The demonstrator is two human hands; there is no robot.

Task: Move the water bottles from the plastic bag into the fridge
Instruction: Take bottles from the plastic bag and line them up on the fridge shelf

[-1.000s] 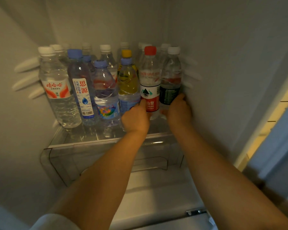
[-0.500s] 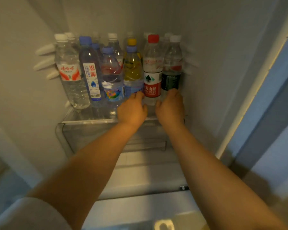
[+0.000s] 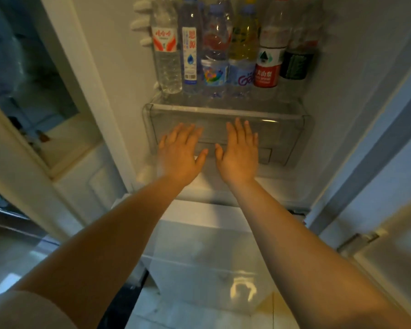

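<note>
Several water bottles stand packed in a row on the glass shelf (image 3: 226,108) inside the fridge, among them a red-labelled bottle (image 3: 267,67), a yellow-tinted bottle (image 3: 243,43) and a dark-labelled bottle (image 3: 296,65) at the right. My left hand (image 3: 179,154) and my right hand (image 3: 239,151) hover side by side below the shelf, in front of the clear drawer (image 3: 292,134). Both have straight, spread fingers and hold nothing. The plastic bag is out of view.
The fridge's white side walls close in left and right of the shelf. A white cabinet door with a glass pane (image 3: 31,74) stands at the left. The open fridge door (image 3: 389,198) is at the right, and a pale lower compartment front (image 3: 207,245) sits under my forearms.
Both hands have let go of the red-labelled and dark-labelled bottles, drawn back and down, and opened flat. The view has tilted down and pulled away from the shelf.
</note>
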